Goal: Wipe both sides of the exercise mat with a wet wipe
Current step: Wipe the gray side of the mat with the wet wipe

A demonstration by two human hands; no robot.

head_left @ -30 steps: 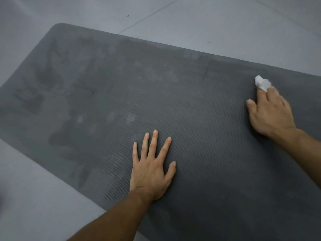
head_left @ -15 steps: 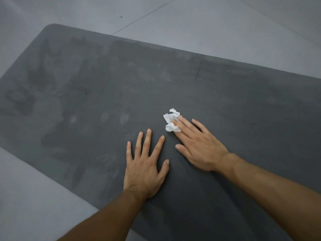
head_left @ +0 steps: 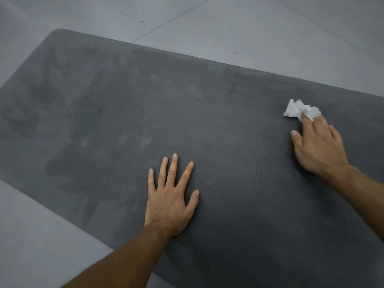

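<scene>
**Mat cut off at the edges, wipe half hidden under the right fingers**

A pale grey tiled floor (head_left: 270,28) fills the top and the lower left corner. On it lies a dark grey exercise mat (head_left: 228,132), flat, with one rounded corner showing at the upper left. Its right end and near edge run out of the picture, so its full length cannot be seen. Its left part carries darker and lighter patches; whether these are damp or marks is hard to tell. A fine wavy ribbing shows nearer the hands.

The left hand (head_left: 169,202) rests palm down on the mat near its near edge, fingers (head_left: 172,173) straight and spread wide.

The right hand (head_left: 318,146) lies on the mat well apart from the left, toward the right edge of the view. Its fingers (head_left: 311,125) are extended close together and press on a crumpled white wet wipe (head_left: 296,110). The wipe sits on the mat's upper surface, bunched ahead of the fingertips, which it covers. The thumb lies off to the side, on the mat.
</scene>
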